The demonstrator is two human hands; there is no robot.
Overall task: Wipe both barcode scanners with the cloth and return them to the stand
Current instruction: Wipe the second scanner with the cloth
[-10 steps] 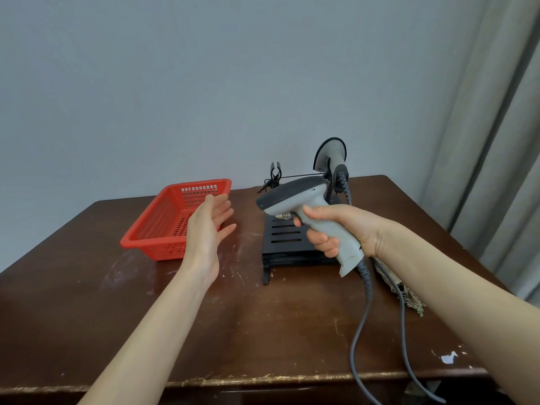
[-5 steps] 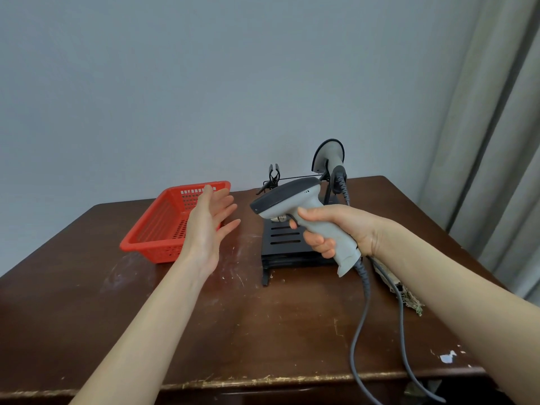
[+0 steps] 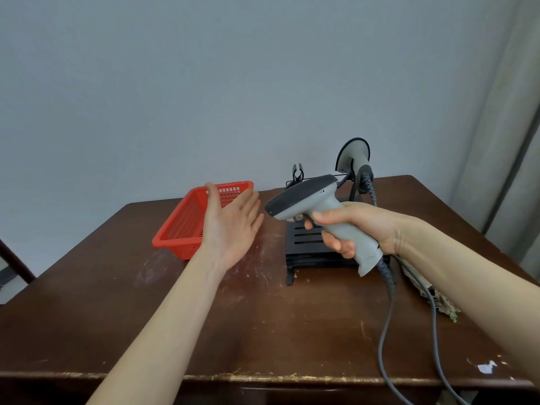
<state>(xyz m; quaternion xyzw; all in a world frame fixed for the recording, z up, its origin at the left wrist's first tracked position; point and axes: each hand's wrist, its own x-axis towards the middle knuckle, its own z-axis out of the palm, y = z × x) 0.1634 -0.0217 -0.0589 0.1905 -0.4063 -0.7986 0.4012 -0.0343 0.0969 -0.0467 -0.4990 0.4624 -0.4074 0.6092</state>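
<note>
My right hand [image 3: 361, 226] grips the handle of a grey barcode scanner [image 3: 309, 200] with a dark head, held in the air above the black stand [image 3: 306, 249], its head pointing left. A grey cable [image 3: 385, 317] hangs from its handle over the table's front edge. My left hand [image 3: 230, 226] is open, palm facing the scanner's head, a short gap away. A second grey scanner [image 3: 355, 154] sits upright on the stand's rear right holder. No cloth is visible.
A red plastic basket [image 3: 181, 229] stands on the brown wooden table [image 3: 204, 331] behind my left hand. A frayed object [image 3: 438, 302] lies at the right, under my forearm. A curtain [image 3: 511, 141] hangs at the right; a dark chair part [image 3: 14, 261] shows at far left.
My right hand has carried the scanner left, toward my left hand. My left hand has shifted slightly right and its fingers have spread, narrowing the gap.
</note>
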